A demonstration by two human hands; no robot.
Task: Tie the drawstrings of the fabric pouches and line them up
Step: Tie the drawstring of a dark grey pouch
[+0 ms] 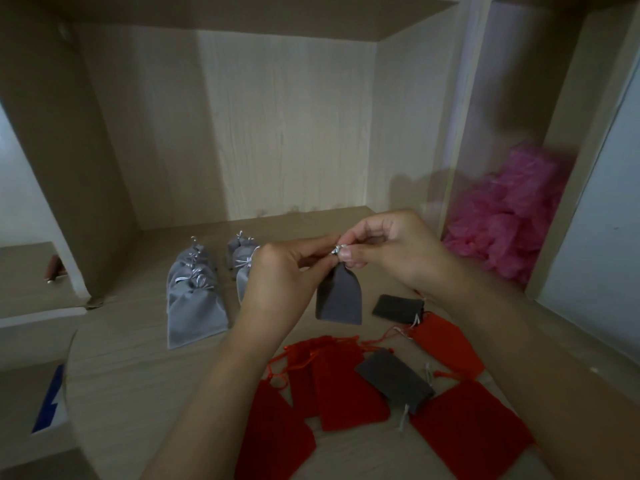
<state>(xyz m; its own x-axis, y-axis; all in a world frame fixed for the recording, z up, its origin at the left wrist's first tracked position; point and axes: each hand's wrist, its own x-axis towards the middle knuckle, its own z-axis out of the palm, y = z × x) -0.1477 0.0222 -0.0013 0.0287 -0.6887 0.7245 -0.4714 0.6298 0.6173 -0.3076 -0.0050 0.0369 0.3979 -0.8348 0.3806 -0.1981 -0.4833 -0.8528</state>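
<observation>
Both hands are raised above the pale wooden worktop (138, 358), holding a small dark grey velvet pouch (339, 301) that hangs upright between them. The left hand (284, 271) and right hand (391, 247) each close their grip on the silver drawstring (336, 251) at its gathered neck; the knot is too blurred to judge. Pale grey tied pouches (195, 303) lie in two rows beyond the left hand. Flat red pouches (346, 389) lie nearer the person.

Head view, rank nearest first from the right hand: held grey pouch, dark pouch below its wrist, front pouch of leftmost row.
1. Held grey pouch, pinched by right hand.
2. Dark pouch, flat below wrist.
3. Front pale pouch, leftmost row.
</observation>
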